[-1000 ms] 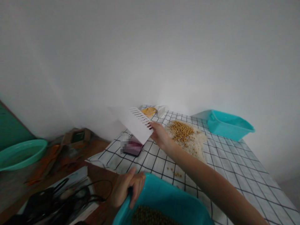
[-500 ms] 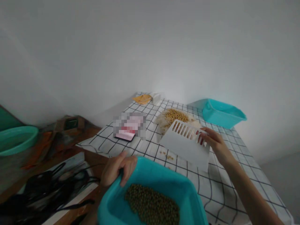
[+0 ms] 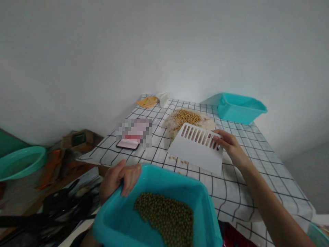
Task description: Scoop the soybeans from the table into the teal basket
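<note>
My left hand (image 3: 122,179) is closed around the rim of a teal plastic basin (image 3: 177,175) at the table's near edge. Inside the basin lies a heap of greenish-brown beans (image 3: 167,216). At the right, my right hand (image 3: 228,145) grips a flat white plastic scraper (image 3: 196,151) with a row of slots along its top. It is held tilted over the checked tablecloth, just in front of a pile of yellow soybeans (image 3: 186,116) on a clear plastic bag (image 3: 169,123). A few loose soybeans (image 3: 177,159) lie by the scraper's lower edge.
A second teal basin (image 3: 239,109) stands at the back right against the wall. A phone (image 3: 128,144), partly blurred, lies on the left of the tablecloth (image 3: 156,151). Yellow cloth (image 3: 147,102) sits at the back. Left of the table are black cables (image 3: 61,206) and a green tub (image 3: 23,163).
The view has shifted, so the table items sit a little higher and further left. Both hands keep their grips; the scraper stays in front of the soybean pile.
</note>
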The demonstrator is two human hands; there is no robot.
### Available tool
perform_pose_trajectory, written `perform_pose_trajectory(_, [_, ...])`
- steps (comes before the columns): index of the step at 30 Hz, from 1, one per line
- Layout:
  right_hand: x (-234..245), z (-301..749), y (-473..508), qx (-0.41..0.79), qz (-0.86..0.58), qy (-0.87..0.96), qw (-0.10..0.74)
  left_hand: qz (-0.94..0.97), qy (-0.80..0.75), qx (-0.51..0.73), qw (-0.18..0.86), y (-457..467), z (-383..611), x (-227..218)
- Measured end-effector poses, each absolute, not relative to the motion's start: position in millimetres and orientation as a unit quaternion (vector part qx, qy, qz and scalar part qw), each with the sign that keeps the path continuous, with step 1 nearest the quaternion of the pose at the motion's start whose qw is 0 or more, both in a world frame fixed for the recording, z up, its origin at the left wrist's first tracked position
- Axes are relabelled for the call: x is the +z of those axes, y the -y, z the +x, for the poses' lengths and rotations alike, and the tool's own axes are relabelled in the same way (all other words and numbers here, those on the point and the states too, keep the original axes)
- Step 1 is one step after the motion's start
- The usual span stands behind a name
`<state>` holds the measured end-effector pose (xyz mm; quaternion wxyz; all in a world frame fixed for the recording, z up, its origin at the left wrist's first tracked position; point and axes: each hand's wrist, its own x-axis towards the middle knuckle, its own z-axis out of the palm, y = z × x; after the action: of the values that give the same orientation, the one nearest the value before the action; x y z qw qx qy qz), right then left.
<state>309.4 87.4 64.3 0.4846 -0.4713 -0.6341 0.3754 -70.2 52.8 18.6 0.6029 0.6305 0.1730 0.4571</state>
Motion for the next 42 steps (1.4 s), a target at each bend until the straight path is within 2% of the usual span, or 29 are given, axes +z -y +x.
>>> perform_pose_trajectory(9, [64.1,306.5,-87.2,0.357,-0.473,0.668,0.449,0.656,-0.176,0.436,0.591,-56.2,-73.6,20.8])
perform_pose_trajectory(20, [63.6,297.7,-81.0,0.420,-0.467,0.677,0.384,0.654,-0.176,0.455,0.578,-52.4,-65.5,26.9])
perform_pose_trajectory(27, [60.9,295.8,-78.7,0.471,-0.464,0.654,0.368,0.618,-0.190,0.514,0.564,-46.0,-57.5,26.2])
perform_pose_trajectory(36, [61.1,293.3,-78.3,0.486,-0.463,0.598,0.437,0.605,-0.202,0.491,0.593,-47.0,-63.5,20.7])
perform_pose_trajectory(42, [60.5,296.3,-81.9,0.441,-0.469,0.547,0.535,0.607,-0.188,0.492,0.595,-47.9,-61.6,23.6])
